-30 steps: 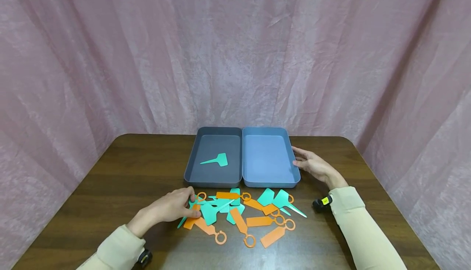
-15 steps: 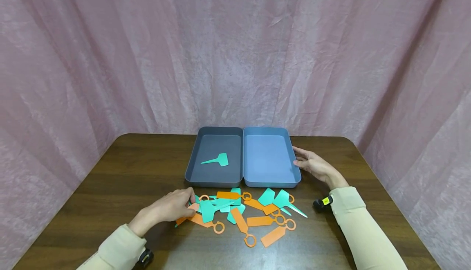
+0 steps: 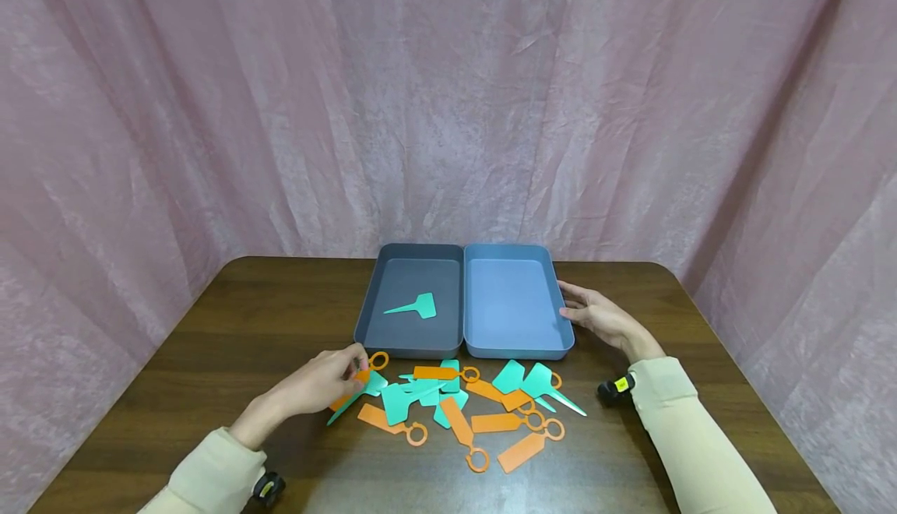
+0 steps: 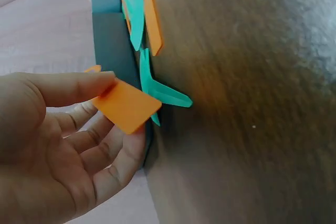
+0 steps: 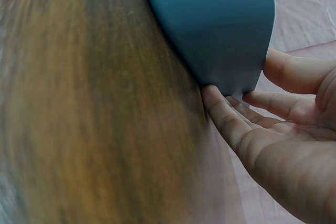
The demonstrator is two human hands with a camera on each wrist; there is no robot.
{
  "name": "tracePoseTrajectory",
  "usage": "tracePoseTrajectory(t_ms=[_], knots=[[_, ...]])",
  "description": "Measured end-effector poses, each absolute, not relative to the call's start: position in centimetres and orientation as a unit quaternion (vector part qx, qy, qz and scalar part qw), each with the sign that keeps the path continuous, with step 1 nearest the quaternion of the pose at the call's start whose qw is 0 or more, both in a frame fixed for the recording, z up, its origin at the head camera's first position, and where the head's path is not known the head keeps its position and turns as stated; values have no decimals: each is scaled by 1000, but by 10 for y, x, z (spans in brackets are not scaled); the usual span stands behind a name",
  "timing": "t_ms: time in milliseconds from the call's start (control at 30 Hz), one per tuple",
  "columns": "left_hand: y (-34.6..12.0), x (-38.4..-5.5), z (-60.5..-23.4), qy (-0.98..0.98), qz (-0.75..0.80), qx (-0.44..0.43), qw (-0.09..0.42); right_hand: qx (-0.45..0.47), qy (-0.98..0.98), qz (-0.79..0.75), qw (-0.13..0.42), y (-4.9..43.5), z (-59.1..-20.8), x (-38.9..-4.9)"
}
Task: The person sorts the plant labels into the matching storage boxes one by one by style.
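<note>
My left hand (image 3: 315,385) pinches an orange ring-ended plant tag (image 4: 128,106) between thumb and fingers, just above the table. Beneath it lies a teal T-shaped plant label (image 3: 376,384), its pointed stem toward the lower left. With fairly straight fingers, my right hand (image 3: 596,318) touches the right side of the blue tray (image 3: 508,296); in the right wrist view its fingertips (image 5: 211,92) rest at the tray's outer wall. A dark grey tray (image 3: 420,272) stands against the blue one and bears one teal label (image 3: 424,305). Nothing lies in the blue tray.
In front of the trays, several orange tags (image 3: 457,422) and teal labels (image 3: 397,403) lie loosely, many overlapping. The wooden table (image 3: 280,304) reaches back to a pink curtain (image 3: 448,109).
My left hand has drawn one orange tag out of the pile and raised it slightly, its ring now showing beyond the fingers. The teal label beneath shifted a little leftward. My right hand stays put.
</note>
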State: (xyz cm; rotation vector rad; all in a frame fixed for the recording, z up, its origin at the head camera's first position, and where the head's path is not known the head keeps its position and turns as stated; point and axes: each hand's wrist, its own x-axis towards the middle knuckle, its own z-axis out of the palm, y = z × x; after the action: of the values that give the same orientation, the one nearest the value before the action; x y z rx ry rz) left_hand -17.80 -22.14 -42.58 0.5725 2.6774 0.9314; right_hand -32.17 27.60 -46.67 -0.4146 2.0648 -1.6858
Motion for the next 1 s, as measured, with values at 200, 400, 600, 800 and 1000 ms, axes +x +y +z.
tracePoseTrajectory(t_ms=[200,400,600,800,1000], knots=[[-215,-181,-418,916,329,204,100,-150,746,-610,222,276,-466,-321],[-203,-188,-416,902,363,222,73,-150,743,-612,224,276,-465,-321],[-191,-197,-418,892,372,252,55,-148,743,-613,223,277,-466,-322],[-178,-205,-413,890,367,268,42,-150,744,-612,223,277,-467,-322],[-161,-214,-403,887,365,281,37,-150,743,-613,223,278,-468,-323]])
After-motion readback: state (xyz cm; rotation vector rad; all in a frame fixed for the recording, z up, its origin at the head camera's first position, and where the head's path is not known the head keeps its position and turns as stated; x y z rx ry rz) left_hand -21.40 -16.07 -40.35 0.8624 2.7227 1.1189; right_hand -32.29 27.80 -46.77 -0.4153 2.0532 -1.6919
